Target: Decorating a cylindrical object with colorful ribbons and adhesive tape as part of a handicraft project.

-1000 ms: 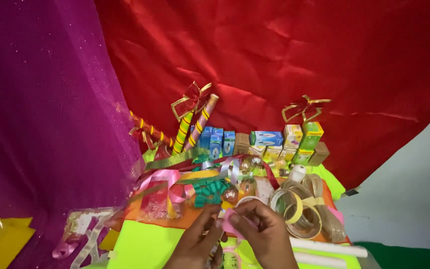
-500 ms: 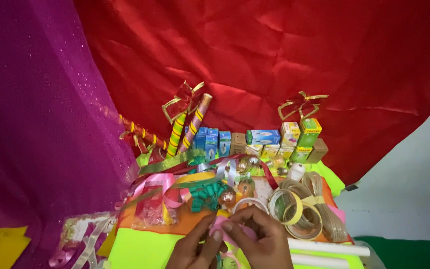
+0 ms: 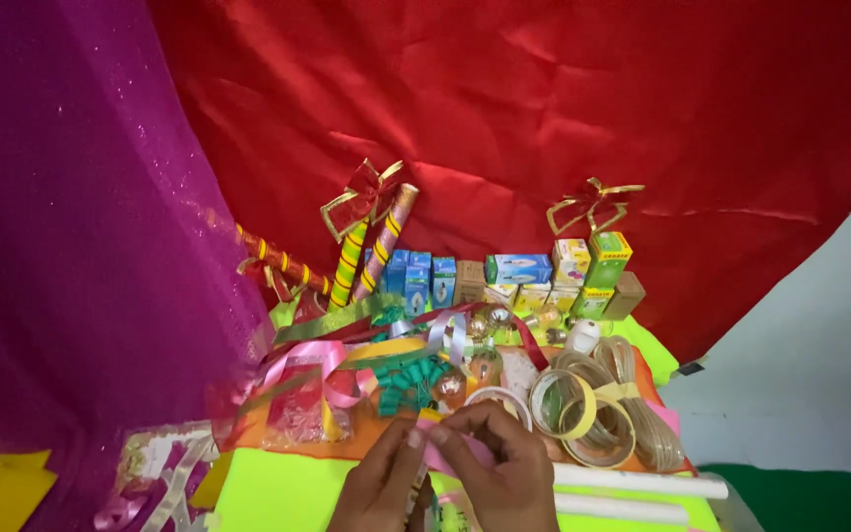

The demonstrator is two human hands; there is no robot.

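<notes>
Both my hands meet at the bottom centre over a yellow-green sheet (image 3: 278, 493). My left hand (image 3: 378, 485) and my right hand (image 3: 497, 473) pinch a strip of pink ribbon (image 3: 445, 455) between their fingertips. Just beyond the fingers lie a green bow (image 3: 408, 382), shiny round ornaments (image 3: 450, 384) and a white tape roll (image 3: 497, 397). Loops of pink ribbon (image 3: 312, 360) lie to the left.
Tape rolls and clear coils (image 3: 593, 414) sit to the right. Small coloured boxes (image 3: 524, 271) line the back. Striped wrapped sticks with bows (image 3: 366, 241) lean on a red cloth (image 3: 544, 108). Purple glitter cloth (image 3: 71, 246) hangs left. White tubes (image 3: 642, 483) lie at lower right.
My hands have come closer together and risen slightly, working the pink ribbon between the fingertips. The view has shifted a little.
</notes>
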